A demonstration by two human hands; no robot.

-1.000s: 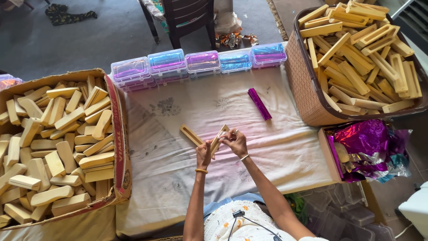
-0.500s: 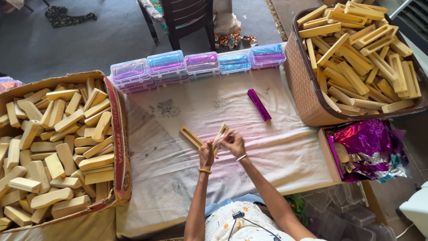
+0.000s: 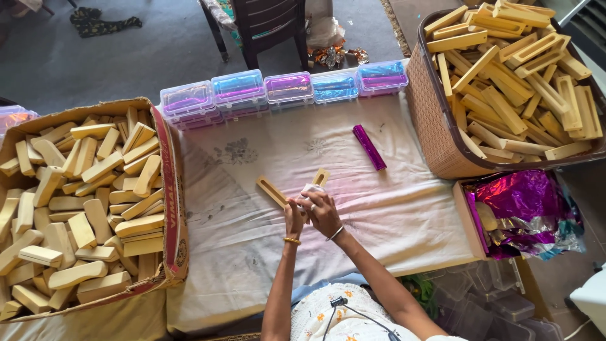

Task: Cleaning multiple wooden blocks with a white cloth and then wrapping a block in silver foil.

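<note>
Two hands: left hand [image 3: 293,216] and right hand [image 3: 323,211] closing together on wooden stick [image 3: 320,179], pressing white wrap [image 3: 310,189].
Place: cloth [image 3: 391,208], near front edge, middle.
Handling: seeming light, stiff; gripping mid-length.
Beside: slotted wooden piece [image 3: 271,191].

Both hands [image 3: 310,213] grip a wooden stick [image 3: 319,179] above white cloth [image 3: 252,233]

We sit at a cloth-covered table [image 3: 252,252]. Left of it stands an open cardboard box [image 3: 173,189] full of pale wooden blocks [image 3: 82,202]; right, a woven basket [image 3: 435,132] of slotted wooden pieces [image 3: 511,69], with a box of crumpled foil [image 3: 524,211] in front. Small clear plastic cases [image 3: 287,88] line the far edge; a foil-wrapped stick [image 3: 369,147] lies between them and our hands.
</note>
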